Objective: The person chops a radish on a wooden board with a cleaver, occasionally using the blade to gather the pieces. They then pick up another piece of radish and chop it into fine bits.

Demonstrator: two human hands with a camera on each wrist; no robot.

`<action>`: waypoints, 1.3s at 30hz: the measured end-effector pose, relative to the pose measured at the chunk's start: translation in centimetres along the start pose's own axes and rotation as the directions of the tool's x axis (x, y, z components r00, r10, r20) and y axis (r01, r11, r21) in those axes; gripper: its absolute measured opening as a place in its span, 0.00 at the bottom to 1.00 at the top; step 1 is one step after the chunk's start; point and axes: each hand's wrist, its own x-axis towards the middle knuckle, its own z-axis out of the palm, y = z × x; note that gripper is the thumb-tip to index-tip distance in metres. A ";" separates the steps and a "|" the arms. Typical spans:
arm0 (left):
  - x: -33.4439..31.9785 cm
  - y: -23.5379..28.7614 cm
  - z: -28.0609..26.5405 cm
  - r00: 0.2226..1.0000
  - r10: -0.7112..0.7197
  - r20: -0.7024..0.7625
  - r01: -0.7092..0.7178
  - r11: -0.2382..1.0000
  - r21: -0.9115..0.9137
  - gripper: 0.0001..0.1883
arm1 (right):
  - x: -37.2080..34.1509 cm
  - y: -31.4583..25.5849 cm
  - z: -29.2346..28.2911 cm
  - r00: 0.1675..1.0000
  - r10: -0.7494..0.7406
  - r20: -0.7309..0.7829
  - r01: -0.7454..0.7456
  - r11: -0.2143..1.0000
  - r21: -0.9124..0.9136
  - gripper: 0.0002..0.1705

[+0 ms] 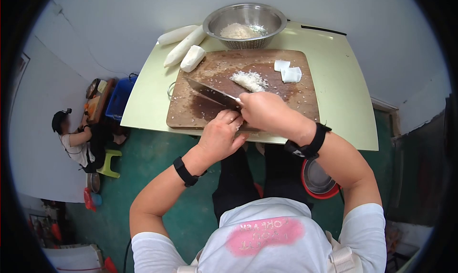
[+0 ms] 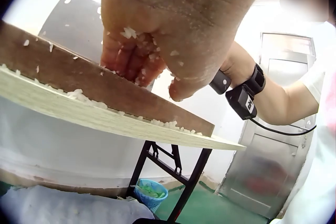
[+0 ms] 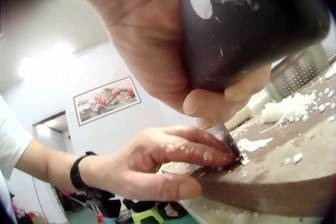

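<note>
My right hand (image 1: 267,111) grips a cleaver (image 1: 210,92) by its black handle (image 3: 252,24). Its broad blade slants to the left, low over the wooden cutting board (image 1: 286,106). Fairly straight fingers of my left hand (image 1: 220,135) rest on the board's near edge, fingertips right at the blade in the right wrist view. White bits cling to that hand; what lies under its fingertips is hidden. Beyond the blade sits a small heap of chopped white radish (image 1: 250,80). Flat white radish slices (image 1: 290,74) lie at the board's right.
A perforated metal colander (image 1: 245,43) with chopped radish stands behind the board. Whole white radishes (image 1: 183,46) and a cut radish piece (image 1: 193,58) lie at the back left. Another person (image 1: 78,137) sits at the left, near a blue crate (image 1: 119,101).
</note>
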 end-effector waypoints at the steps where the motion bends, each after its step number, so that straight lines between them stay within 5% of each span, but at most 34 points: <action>1: -0.2 0.0 0.0 1.000 -0.006 -0.002 0.006 1.000 -0.006 0.21 | 0.1 0.5 0.1 0.999 0.016 -0.033 -0.015 1.000 0.022 0.07; 5: -0.6 0.3 0.0 1.000 -0.017 0.016 0.017 0.999 0.032 0.25 | -1.3 1.3 -2.0 0.985 0.079 -0.150 -0.068 0.995 0.076 0.09; 16: 2.7 0.5 0.0 0.994 0.095 -0.057 -0.088 0.990 0.108 0.20 | -4.8 3.3 -4.8 0.964 0.225 -0.140 -0.180 0.943 0.280 0.10; 18: 3.6 -0.8 0.1 0.996 -0.031 -0.088 0.033 0.999 0.021 0.17 | -4.9 4.0 -5.0 0.955 0.283 -0.088 -0.187 0.804 0.564 0.10; 20: 5.2 -1.6 0.2 0.988 -0.052 -0.145 0.055 0.998 0.018 0.13 | -5.1 3.6 -5.7 0.943 0.326 -0.064 -0.211 0.736 0.643 0.10; 22: 6.9 -2.5 0.4 0.980 -0.197 -0.018 0.197 0.980 0.031 0.11 | -5.0 3.5 -6.0 0.931 0.364 -0.034 -0.233 0.662 0.713 0.11; 25: 8.9 -2.9 1.3 0.979 -0.203 0.035 0.199 0.975 0.096 0.08 | -5.3 4.0 -6.0 0.933 0.354 -0.070 -0.189 0.645 0.741 0.11; 33: 10.7 -3.5 2.2 0.973 -0.155 0.171 0.110 0.962 0.249 0.04 | -6.8 4.8 -6.0 0.919 0.391 -0.045 -0.178 0.514 0.839 0.09; 39: 9.7 -4.4 -0.7 0.943 0.080 0.322 -0.180 0.939 0.292 0.04 | -7.1 5.2 -5.2 0.929 0.369 -0.017 -0.161 0.444 0.882 0.08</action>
